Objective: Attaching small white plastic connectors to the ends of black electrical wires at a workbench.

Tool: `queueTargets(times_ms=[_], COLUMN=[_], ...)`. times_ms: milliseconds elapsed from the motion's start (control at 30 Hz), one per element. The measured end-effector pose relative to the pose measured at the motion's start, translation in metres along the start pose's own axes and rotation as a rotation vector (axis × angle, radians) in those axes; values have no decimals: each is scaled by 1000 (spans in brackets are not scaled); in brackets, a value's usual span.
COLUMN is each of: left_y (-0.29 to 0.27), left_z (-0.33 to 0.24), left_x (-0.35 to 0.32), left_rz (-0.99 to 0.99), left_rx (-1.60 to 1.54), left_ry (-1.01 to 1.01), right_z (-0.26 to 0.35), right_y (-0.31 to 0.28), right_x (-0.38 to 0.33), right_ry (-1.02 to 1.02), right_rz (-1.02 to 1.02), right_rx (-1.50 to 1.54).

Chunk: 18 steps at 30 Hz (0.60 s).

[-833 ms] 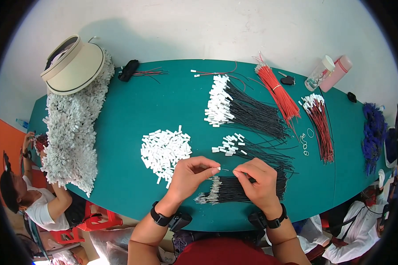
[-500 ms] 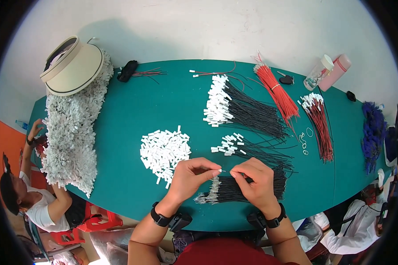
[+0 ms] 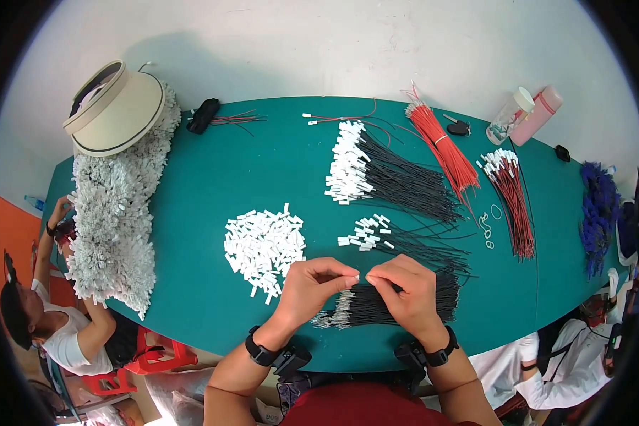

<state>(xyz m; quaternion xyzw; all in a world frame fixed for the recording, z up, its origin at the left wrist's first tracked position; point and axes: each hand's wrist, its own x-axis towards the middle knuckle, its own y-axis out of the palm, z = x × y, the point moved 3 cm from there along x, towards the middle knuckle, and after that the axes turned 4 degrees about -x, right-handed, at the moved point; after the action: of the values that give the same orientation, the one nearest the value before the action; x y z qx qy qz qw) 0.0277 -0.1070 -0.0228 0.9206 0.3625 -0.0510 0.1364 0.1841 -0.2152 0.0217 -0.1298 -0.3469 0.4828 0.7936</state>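
Observation:
My left hand (image 3: 309, 287) is closed in a pinch on a small white connector housing (image 3: 354, 277), mostly hidden by the fingertips. Facing it, my right hand (image 3: 409, 290) pinches a thin wire, whose tip almost meets the housing. Below both hands lies a bundle of black wires (image 3: 373, 305) with bare metal terminals at its left end. A loose pile of white connector housings (image 3: 263, 245) is beside my left hand. Just beyond the hands are several black wires (image 3: 422, 245) with white housings on their ends.
A larger bundle of black wires with housings (image 3: 408, 177) lies farther back. Red wire bundles (image 3: 444, 145), a dark red bundle (image 3: 512, 206), rubber bands (image 3: 486, 226), keys (image 3: 459, 127) and bottles (image 3: 537, 117) are at right. White-ended wires (image 3: 113, 220) and a visor (image 3: 121, 110) cover the left; people sit either side.
My hands have come closer together, so the gap between the wire tip and the white housing has narrowed. At the right, a co-worker's white sleeve has shifted.

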Motion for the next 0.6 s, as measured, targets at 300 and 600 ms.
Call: queueTargets(times_ms=[300, 600], left_y=[0, -36], left_z=[0, -39], left_x=[0, -2], left_rz=[9, -228], left_rx=[-40, 817], left_ry=[-36, 315], right_z=[1, -14], right_y=[1, -25], right_x=[-1, 18], right_ry=[36, -80], right_rz=[33, -71], right_rx=[9, -452])
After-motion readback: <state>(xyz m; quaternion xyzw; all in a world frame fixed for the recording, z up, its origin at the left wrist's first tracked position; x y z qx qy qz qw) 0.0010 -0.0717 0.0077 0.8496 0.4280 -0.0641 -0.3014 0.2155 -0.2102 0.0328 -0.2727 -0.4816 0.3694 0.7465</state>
